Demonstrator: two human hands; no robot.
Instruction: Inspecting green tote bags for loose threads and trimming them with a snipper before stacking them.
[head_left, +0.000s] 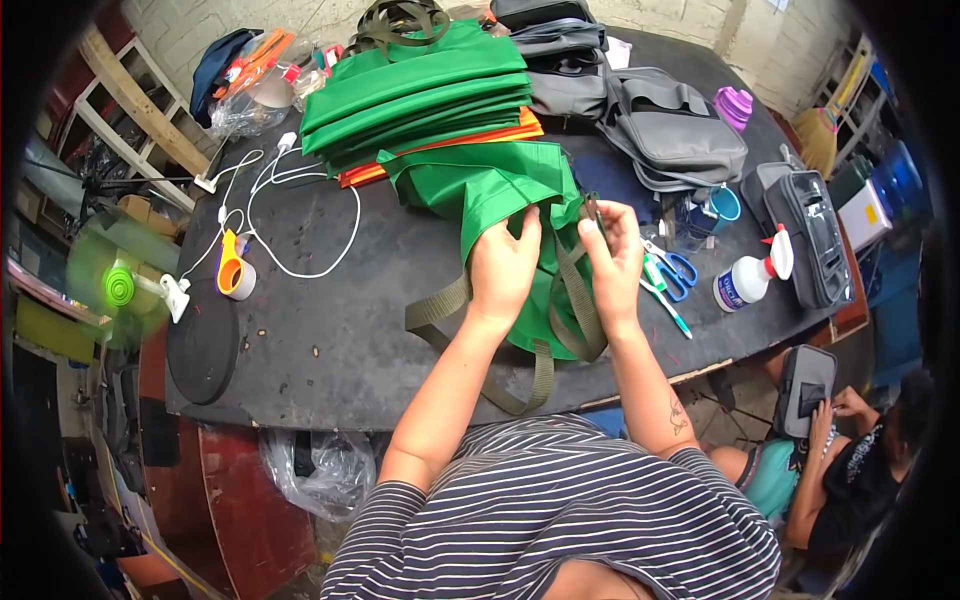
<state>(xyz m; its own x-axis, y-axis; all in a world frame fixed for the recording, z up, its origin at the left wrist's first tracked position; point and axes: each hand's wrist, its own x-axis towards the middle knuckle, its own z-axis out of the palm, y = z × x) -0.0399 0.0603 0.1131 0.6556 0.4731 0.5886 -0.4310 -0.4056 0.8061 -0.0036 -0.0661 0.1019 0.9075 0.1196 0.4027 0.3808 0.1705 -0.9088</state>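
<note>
A green fabric tote bag (500, 185) with olive webbing handles (440, 312) lies on the table in front of me, partly bunched up. My left hand (506, 262) pinches its cloth near the open edge, thumb and fingers closed on a fold. Just to the right, my right hand (614, 245) is closed around a small dark tool (590, 207) that looks like thread snips, close to the bag's edge and a handle. Its tips are partly hidden by the fingers and cloth.
Behind the bag rises a stack of folded green bags (415, 95). Grey bags (675, 130) crowd the back right. Blue scissors (680, 277), a spray bottle (745, 283) and a tape dispenser (235, 270) lie around. A green fan (120, 287) spins at left; another person (850, 460) sits at right.
</note>
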